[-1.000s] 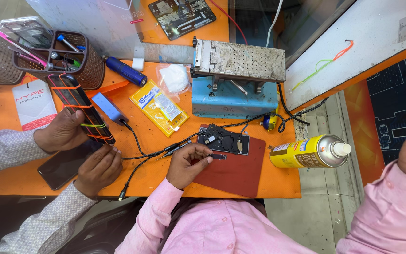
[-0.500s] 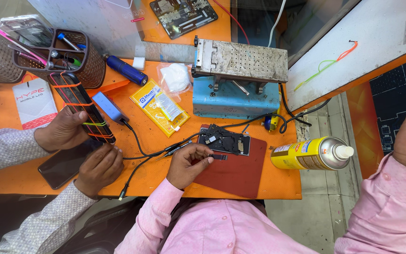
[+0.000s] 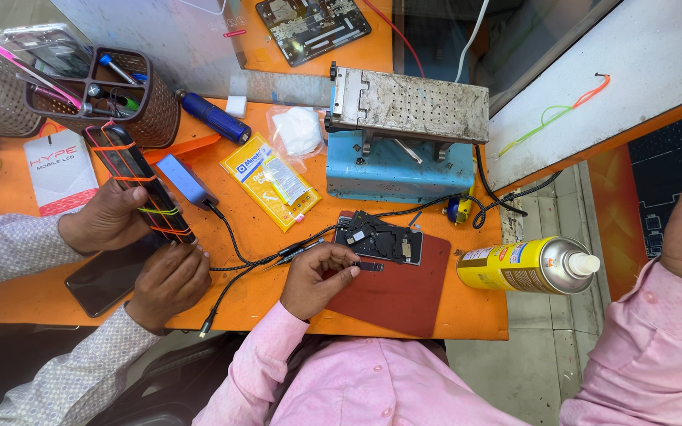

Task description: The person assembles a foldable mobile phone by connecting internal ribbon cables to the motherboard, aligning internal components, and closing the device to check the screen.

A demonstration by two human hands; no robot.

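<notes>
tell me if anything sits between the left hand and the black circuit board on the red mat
Nothing visible does. The left hand lies at the mat's left edge, fingertips on a small dark strip just below the circuit board.

Orange table as landmark. On its near edge a dark red mat with a black phone board at its top; pink sleeve below it. Right end of table: yellow spray can, silver shoulder, white nozzle. Mid table: yellow packet with blue print, light blue machine under a grey speckled plate. Left: black phone banded orange and yellow-green, brown woven basket, grey patterned sleeves. Far edge: dark blue cylinder.
</notes>
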